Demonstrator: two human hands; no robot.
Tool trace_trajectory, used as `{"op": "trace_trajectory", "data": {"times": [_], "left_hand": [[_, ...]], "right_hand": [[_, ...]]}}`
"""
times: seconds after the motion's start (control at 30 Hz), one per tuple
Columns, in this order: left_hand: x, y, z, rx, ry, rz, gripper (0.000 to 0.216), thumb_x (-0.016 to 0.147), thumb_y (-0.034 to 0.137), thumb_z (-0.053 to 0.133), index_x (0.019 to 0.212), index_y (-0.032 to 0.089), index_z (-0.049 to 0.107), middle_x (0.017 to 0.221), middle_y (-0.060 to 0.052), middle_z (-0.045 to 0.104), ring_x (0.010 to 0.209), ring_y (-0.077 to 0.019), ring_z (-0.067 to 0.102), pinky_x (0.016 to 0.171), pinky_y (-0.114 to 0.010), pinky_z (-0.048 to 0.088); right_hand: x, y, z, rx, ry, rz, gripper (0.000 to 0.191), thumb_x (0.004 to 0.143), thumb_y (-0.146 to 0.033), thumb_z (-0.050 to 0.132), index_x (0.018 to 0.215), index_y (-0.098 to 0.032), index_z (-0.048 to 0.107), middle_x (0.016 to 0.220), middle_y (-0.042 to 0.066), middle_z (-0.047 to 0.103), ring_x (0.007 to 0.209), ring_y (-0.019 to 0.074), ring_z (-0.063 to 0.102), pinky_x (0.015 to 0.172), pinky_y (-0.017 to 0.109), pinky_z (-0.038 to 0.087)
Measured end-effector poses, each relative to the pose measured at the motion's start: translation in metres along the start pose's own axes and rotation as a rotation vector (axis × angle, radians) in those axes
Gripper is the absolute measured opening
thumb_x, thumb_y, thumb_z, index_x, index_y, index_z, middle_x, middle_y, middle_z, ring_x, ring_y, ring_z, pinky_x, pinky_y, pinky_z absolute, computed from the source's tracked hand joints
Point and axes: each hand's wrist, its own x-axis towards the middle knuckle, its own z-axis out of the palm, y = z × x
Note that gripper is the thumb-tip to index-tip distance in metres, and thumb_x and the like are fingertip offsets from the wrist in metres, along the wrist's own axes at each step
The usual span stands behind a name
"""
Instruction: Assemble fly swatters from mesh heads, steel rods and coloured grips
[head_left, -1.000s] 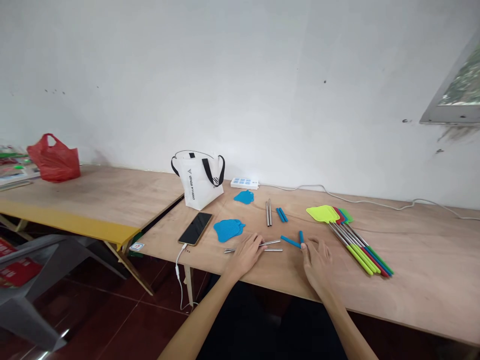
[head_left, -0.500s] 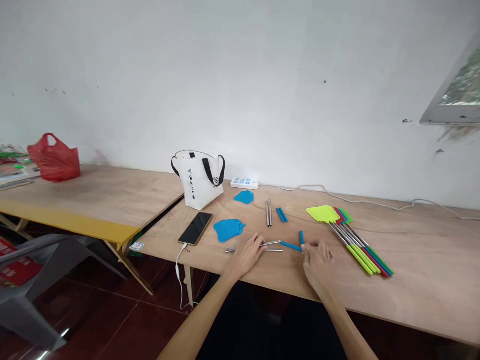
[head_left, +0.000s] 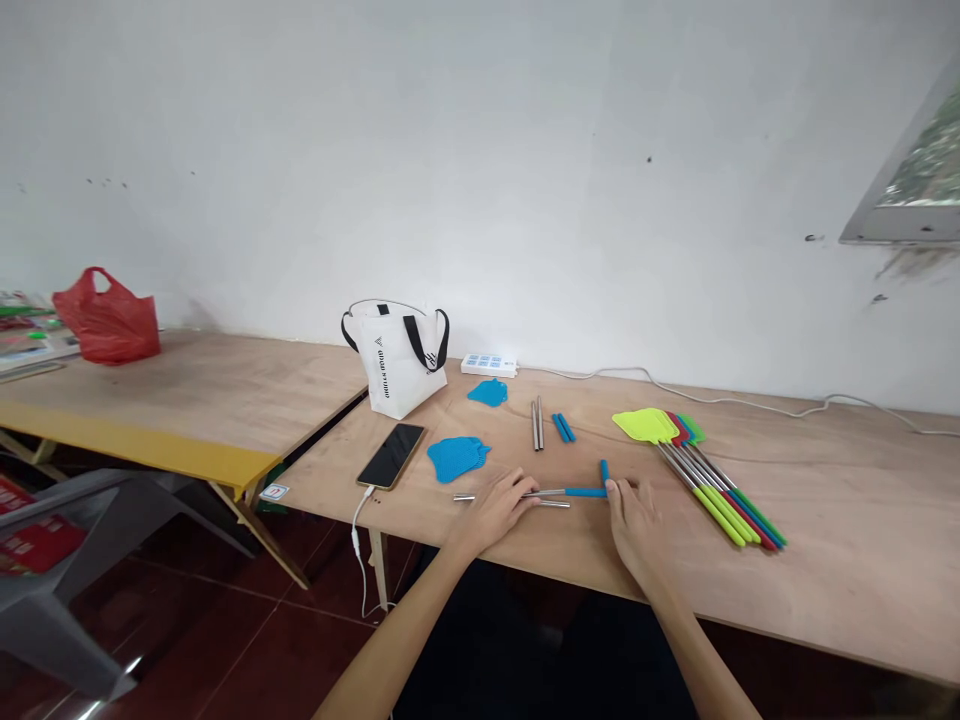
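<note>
My left hand [head_left: 501, 506] is closed on a thin metal rod [head_left: 553, 492] near the table's front edge. A second metal rod [head_left: 556, 504] lies under and beside its fingers. My right hand [head_left: 634, 510] pinches a blue handle sleeve [head_left: 585, 492] that lines up with the rod's right end and meets it; how deep the rod sits inside is hidden. Another blue sleeve [head_left: 604, 470] points away from me by the right fingertips. Further back lie two metal rods [head_left: 537, 425] and two blue sleeves [head_left: 564, 428]. Blue fly swatter heads [head_left: 457, 458] rest left of them.
Several fly swatters [head_left: 697, 470] with coloured heads lie fanned at the right. A phone [head_left: 391, 456] on a charging cable, a white bag [head_left: 401, 365] and a power strip [head_left: 489, 365] occupy the left and back. More blue heads [head_left: 488, 392] lie near the strip.
The rod in my left hand and the blue sleeve in my right have come into line and now meet end to end. Before, they were at an angle.
</note>
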Motion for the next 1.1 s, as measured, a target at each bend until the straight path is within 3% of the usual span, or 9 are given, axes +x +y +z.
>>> {"op": "trace_trajectory", "data": {"times": [0.17, 0.37, 0.53, 0.87, 1.1], "left_hand": [[-0.001, 0.002, -0.002, -0.053, -0.014, 0.040, 0.021, 0.105, 0.038, 0.050, 0.108, 0.023, 0.064, 0.105, -0.002, 0.063, 0.098, -0.0181, 0.062, 0.087, -0.028, 0.046], [-0.005, -0.004, 0.006, -0.132, -0.008, 0.066, 0.031, 0.103, 0.043, 0.053, 0.129, 0.027, 0.059, 0.115, -0.002, 0.065, 0.104, -0.0185, 0.064, 0.090, -0.028, 0.048], [-0.004, -0.007, 0.007, -0.092, -0.007, 0.083, 0.026, 0.103, 0.042, 0.053, 0.118, 0.025, 0.065, 0.108, -0.002, 0.066, 0.097, -0.0182, 0.064, 0.085, -0.028, 0.048], [-0.001, -0.004, 0.007, 0.053, 0.006, 0.107, 0.019, 0.098, 0.040, 0.062, 0.106, 0.024, 0.070, 0.103, -0.003, 0.064, 0.101, -0.0208, 0.058, 0.093, -0.035, 0.043], [-0.002, 0.001, 0.004, 0.054, 0.036, 0.061, 0.020, 0.099, 0.041, 0.062, 0.106, 0.025, 0.070, 0.107, -0.003, 0.061, 0.105, -0.0211, 0.056, 0.095, -0.036, 0.040]], "right_hand": [[0.000, -0.004, -0.001, 0.070, -0.069, -0.165, 0.045, 0.105, -0.050, 0.026, 0.099, -0.025, 0.063, 0.106, 0.010, 0.061, 0.102, 0.0268, 0.058, 0.091, 0.046, 0.048], [-0.001, -0.009, -0.003, 0.115, -0.126, -0.367, 0.035, 0.106, -0.041, 0.034, 0.090, -0.026, 0.061, 0.108, 0.007, 0.062, 0.102, 0.0230, 0.060, 0.094, 0.043, 0.049], [-0.001, -0.008, -0.001, 0.095, -0.129, -0.416, 0.032, 0.105, -0.039, 0.037, 0.091, -0.026, 0.063, 0.108, 0.007, 0.062, 0.101, 0.0225, 0.061, 0.093, 0.042, 0.051], [-0.003, -0.014, -0.002, -0.012, -0.139, -0.429, 0.032, 0.103, -0.045, 0.041, 0.094, -0.026, 0.066, 0.122, 0.009, 0.063, 0.119, 0.0255, 0.058, 0.108, 0.049, 0.041], [-0.007, -0.001, 0.011, -0.233, -0.018, -0.142, 0.041, 0.101, -0.048, 0.036, 0.106, -0.023, 0.067, 0.133, 0.017, 0.061, 0.126, 0.0348, 0.053, 0.101, 0.058, 0.041]]}}
